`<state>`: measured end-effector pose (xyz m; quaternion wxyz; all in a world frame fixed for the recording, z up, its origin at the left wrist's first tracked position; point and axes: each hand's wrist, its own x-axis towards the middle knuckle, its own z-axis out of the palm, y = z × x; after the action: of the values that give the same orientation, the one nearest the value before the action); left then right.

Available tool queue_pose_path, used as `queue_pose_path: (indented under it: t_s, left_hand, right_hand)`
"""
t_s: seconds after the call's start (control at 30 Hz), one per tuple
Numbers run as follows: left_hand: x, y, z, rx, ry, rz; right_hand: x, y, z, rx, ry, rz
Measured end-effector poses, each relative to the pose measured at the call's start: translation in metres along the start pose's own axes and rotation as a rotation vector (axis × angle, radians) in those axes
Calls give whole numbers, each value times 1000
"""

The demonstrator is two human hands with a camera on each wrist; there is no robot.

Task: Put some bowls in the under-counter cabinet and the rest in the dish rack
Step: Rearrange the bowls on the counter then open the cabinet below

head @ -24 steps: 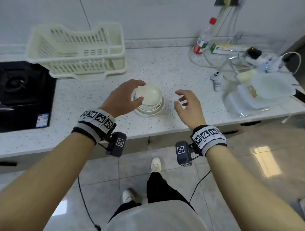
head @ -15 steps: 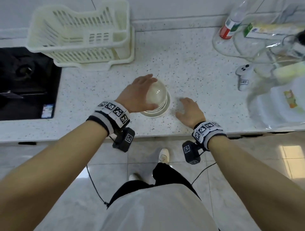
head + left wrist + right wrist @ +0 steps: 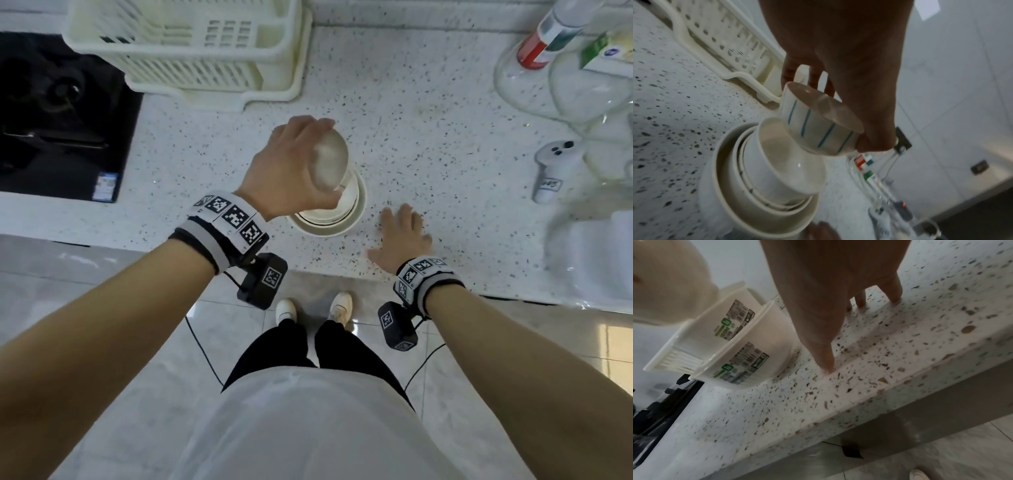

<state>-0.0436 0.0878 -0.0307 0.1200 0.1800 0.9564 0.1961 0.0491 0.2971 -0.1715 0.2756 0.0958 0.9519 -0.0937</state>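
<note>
From the head view I see my left hand (image 3: 291,168) holding a small bowl (image 3: 330,161) tilted on its side, its rim just above the stack of bowls (image 3: 329,219) that sits on the speckled worktop (image 3: 428,113) near the front edge. My right hand (image 3: 402,236) lies flat on the worktop just right of the stack, fingers straight and spread, holding nothing. The cream dish rack (image 3: 191,48) stands at the back left, well apart from the stack, with the black hob (image 3: 51,113) beside it. To the right lie a white controller (image 3: 551,168), a bottle with a red label (image 3: 541,37) and some clear plastic containers (image 3: 589,250).

In the left wrist view my fingers (image 3: 813,78) curl over the far rim of the small bowl (image 3: 818,123), which has blue stripes down its side, while the thumb presses its near side. It hangs tilted, overlapping the top bowl of the stack of bowls (image 3: 760,178); whether they touch I cannot tell. The dish rack (image 3: 725,40) runs behind.

In the right wrist view my right hand's fingers (image 3: 824,353) rest outstretched on the worktop (image 3: 900,345), fingertips down. The outer bowl of the stack of bowls (image 3: 748,356), carrying printed labels, stands just beside my thumb.
</note>
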Motion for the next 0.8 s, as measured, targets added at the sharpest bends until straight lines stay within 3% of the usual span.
queue_pose_path:
  t_s: [0.1, 0.17, 0.27, 0.4, 0.67, 0.73, 0.8]
  left_hand:
    - [-14, -26, -21, -55, 168, -67]
    - [-27, -48, -29, -108, 202, -152]
    - [-47, -84, -27, -317, 150, -344]
    - [-64, -114, -9, -805, 47, -576]
    - [-77, -121, 12, -1111, -45, -670]
    - [-79, -122, 14, -1147, -68, -629]
    - [-79, -123, 16, -1180, -114, -536]
  right_hand:
    - [0, -4, -3, 18, -26, 20]
    - [0, -9, -2, 45, -21, 50]
    - [-3, -15, 1, 61, 10, 83]
    - [-12, -23, 2, 80, 13, 91]
    - [-32, -44, -4, 133, 161, 16]
    - [-43, -56, -8, 173, 82, 9]
    - [-51, -74, -11, 237, -58, -116]
